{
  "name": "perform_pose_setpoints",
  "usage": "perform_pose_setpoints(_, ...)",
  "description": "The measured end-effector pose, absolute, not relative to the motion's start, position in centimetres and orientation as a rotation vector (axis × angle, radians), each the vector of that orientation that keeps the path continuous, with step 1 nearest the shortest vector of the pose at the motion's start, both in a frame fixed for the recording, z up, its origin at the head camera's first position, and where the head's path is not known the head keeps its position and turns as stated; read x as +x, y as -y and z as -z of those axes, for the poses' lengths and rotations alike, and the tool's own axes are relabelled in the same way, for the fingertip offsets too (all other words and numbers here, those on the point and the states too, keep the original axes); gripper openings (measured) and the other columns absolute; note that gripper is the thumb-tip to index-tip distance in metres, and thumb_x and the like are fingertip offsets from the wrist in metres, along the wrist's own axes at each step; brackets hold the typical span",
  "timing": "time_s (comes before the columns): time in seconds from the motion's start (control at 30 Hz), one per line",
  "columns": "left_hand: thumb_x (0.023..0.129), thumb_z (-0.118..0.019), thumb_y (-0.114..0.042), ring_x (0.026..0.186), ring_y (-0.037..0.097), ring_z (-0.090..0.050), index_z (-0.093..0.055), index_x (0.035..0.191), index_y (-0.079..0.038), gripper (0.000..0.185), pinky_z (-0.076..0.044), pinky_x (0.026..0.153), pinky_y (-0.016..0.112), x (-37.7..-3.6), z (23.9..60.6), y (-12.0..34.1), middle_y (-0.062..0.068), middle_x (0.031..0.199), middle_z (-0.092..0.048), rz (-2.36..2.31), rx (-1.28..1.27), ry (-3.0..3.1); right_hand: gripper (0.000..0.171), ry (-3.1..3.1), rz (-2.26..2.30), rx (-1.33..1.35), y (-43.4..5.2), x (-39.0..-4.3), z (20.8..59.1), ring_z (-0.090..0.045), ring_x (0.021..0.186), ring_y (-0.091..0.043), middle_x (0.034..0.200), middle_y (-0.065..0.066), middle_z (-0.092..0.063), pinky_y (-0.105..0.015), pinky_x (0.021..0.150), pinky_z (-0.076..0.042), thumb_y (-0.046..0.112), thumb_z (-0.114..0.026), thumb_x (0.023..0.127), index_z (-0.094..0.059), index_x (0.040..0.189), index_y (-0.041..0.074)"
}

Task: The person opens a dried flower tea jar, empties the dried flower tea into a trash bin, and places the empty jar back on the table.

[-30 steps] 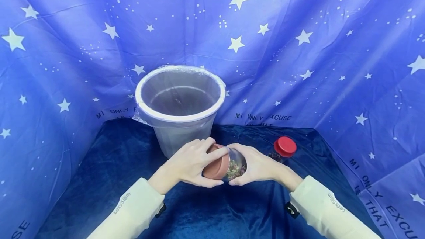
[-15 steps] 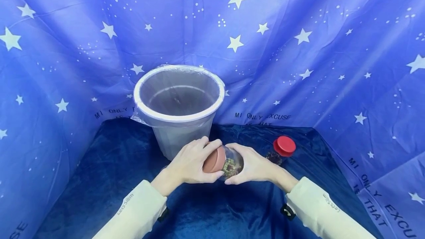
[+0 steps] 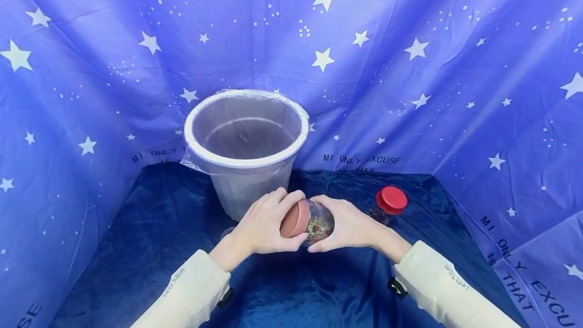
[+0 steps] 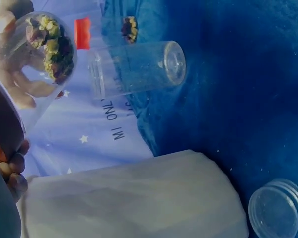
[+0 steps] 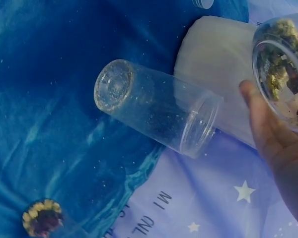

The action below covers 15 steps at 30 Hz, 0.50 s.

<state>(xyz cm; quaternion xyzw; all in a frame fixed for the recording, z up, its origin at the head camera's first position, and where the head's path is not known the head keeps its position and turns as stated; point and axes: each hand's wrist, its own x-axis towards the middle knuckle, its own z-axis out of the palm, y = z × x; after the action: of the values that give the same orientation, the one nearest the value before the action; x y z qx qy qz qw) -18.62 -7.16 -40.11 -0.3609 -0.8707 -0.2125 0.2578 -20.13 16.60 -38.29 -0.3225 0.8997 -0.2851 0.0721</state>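
In the head view, a clear jar lies tilted between both hands, in front of the bucket. Its wide brown lid points left, and dried flowers or herbs are visible inside. My left hand grips the lid, fingers over the top and thumb below. My right hand holds the jar's body round its base end. The left wrist view shows the dried pieces gathered toward the base. Part of the lid is hidden by the left fingers.
A grey bucket with a bag-lined white rim stands behind the hands. An uncapped clear jar stands on the blue cloth. A red-lidded jar is at the right. Another clear container sits on the bucket's other side.
My left fingers have shifted on the brown lid, the index finger no longer stretched across it. The lid has turned slightly and the dried pieces have moved inside the jar.
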Motion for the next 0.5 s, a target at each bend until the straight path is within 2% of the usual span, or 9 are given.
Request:
perform_pose_setpoints(0.13,0.066,-0.074,-0.055,0.073,0.013,-0.052,-0.054,0.128,-0.019,0.074,-0.048,0.064,0.027,-18.8,40.02,7.11,-0.001,0.089,-0.053,0.566,-1.019,2.308,0.089,-2.726,0.784,-0.991,-16.57,-19.93,37.85,-0.064,0.095,-0.009,0.112,0.013,-0.064,-0.027,0.081,-0.054,0.063,-0.083,0.062,-0.05,0.134,0.023)
perform_pose_setpoints(0.33,0.067,-0.075,-0.056,0.076,0.013,-0.053,-0.053,0.131,-0.021,0.076,-0.049,0.068,0.027,-18.91,39.46,7.56,-0.002,0.092,-0.055,0.554,-1.08,2.301,0.091,-2.768,0.733,-1.041,-16.26,-19.5,37.58,-0.064,0.097,-0.007,0.115,0.013,-0.063,-0.028,0.082,-0.055,0.059,-0.084,0.065,-0.046,0.139,0.022)
perform_pose_setpoints(0.5,0.069,-0.076,-0.058,0.078,0.013,-0.056,-0.054,0.132,-0.022,0.076,-0.051,0.069,0.028,-18.7,39.21,7.66,-0.003,0.095,-0.057,0.552,-1.1,2.319,0.091,-2.856,0.658,-1.134,-16.01,-19.1,37.48,-0.064,0.098,-0.008,0.117,0.006,-0.064,-0.029,0.081,-0.055,0.058,-0.082,0.066,-0.047,0.138,0.015)
